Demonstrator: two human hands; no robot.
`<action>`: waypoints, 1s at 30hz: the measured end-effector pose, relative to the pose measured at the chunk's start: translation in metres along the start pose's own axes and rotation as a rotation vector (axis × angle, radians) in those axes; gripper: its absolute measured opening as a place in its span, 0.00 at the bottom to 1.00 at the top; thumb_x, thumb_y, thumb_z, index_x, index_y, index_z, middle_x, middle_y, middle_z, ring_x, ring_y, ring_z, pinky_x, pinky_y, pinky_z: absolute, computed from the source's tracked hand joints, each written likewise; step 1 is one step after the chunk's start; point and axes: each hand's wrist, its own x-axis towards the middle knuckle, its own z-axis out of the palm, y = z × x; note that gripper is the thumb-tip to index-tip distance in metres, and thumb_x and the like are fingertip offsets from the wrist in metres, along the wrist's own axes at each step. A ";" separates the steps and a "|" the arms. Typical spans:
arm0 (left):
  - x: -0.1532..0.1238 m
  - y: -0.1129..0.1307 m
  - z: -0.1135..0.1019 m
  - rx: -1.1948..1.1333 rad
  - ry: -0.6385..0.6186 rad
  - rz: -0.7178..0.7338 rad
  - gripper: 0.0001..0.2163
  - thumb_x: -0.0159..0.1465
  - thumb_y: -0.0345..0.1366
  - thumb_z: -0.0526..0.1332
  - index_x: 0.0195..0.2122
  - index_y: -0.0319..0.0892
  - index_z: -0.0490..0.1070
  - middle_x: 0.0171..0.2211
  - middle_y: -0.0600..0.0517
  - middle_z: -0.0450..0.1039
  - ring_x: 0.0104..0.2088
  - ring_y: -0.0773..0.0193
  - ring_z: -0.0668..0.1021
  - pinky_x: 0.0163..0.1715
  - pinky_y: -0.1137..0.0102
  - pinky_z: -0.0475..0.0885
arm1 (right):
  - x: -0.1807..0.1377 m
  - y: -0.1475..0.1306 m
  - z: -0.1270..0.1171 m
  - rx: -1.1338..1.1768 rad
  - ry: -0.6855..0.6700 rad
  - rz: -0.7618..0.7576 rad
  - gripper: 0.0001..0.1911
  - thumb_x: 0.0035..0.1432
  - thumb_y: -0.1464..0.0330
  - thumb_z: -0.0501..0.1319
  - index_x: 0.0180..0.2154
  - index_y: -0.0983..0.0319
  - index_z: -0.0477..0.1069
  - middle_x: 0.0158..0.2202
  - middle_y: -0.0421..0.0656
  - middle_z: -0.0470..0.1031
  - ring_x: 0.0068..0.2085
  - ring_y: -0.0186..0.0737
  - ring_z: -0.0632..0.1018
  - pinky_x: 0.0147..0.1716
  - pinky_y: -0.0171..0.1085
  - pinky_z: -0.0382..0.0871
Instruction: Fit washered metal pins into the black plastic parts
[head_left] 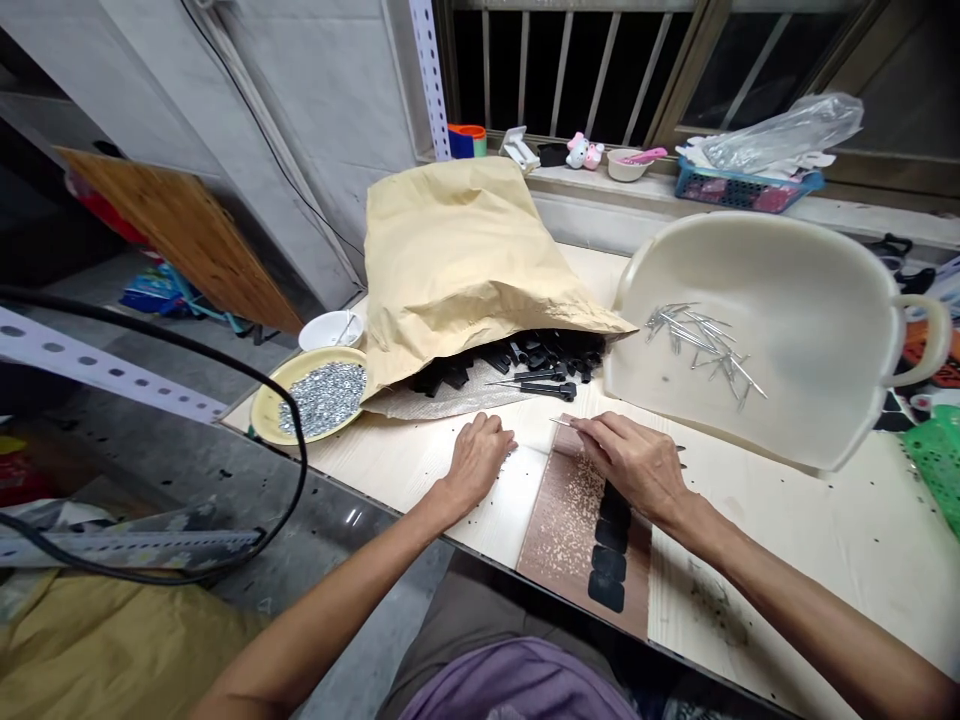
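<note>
My right hand (634,462) pinches a thin pale metal pin (559,422), whose end sticks out to the left, over the far end of a brown board (559,560). My left hand (478,462) rests on the table with curled, closed fingers; tiny bits show at its fingertips, but I cannot make out what it holds. Black flat pieces (609,560) lie in a column on the board, below my right hand. Behind my hands, black-handled metal-tipped pieces (541,390) lie at the mouth of a tan paper sack (465,250).
A cream basin (810,380) with several metal pins (709,345) sits at the right. At the left are a yellow bowl (262,410) of small silvery parts and a white bowl (319,330). A black cable (300,440) loops over the left side. A blue basket (739,190) stands on the windowsill.
</note>
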 end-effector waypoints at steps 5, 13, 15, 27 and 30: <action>0.000 0.005 0.011 0.153 -0.021 0.025 0.09 0.64 0.30 0.53 0.30 0.40 0.72 0.33 0.46 0.70 0.39 0.54 0.68 0.34 0.63 0.64 | -0.012 -0.006 -0.003 0.067 0.008 0.035 0.11 0.64 0.67 0.53 0.44 0.60 0.72 0.35 0.41 0.75 0.34 0.33 0.73 0.33 0.32 0.62; 0.003 0.011 -0.005 -0.769 0.096 -0.280 0.06 0.60 0.36 0.59 0.30 0.39 0.71 0.29 0.49 0.73 0.30 0.63 0.73 0.31 0.69 0.67 | -0.014 -0.021 -0.008 0.156 0.029 0.136 0.12 0.65 0.67 0.52 0.43 0.58 0.72 0.37 0.41 0.73 0.36 0.32 0.74 0.30 0.31 0.62; 0.003 0.019 -0.010 -1.154 0.076 -0.408 0.10 0.58 0.40 0.62 0.30 0.38 0.71 0.28 0.50 0.74 0.26 0.67 0.73 0.27 0.72 0.67 | -0.011 -0.027 -0.009 0.180 0.027 0.135 0.12 0.65 0.66 0.51 0.45 0.57 0.72 0.37 0.41 0.73 0.34 0.32 0.74 0.29 0.31 0.61; -0.001 0.052 -0.035 -1.695 0.079 -0.501 0.13 0.51 0.39 0.69 0.31 0.35 0.71 0.25 0.51 0.73 0.25 0.70 0.74 0.30 0.73 0.72 | -0.012 -0.032 -0.020 0.142 -0.012 0.141 0.14 0.65 0.67 0.51 0.48 0.53 0.70 0.36 0.40 0.72 0.32 0.31 0.73 0.28 0.31 0.59; -0.002 0.054 -0.037 -1.658 0.083 -0.491 0.14 0.51 0.40 0.69 0.31 0.35 0.72 0.25 0.51 0.74 0.26 0.70 0.75 0.31 0.73 0.72 | -0.015 -0.033 -0.022 0.133 0.000 0.147 0.14 0.65 0.67 0.51 0.48 0.53 0.70 0.36 0.40 0.72 0.31 0.31 0.72 0.27 0.32 0.59</action>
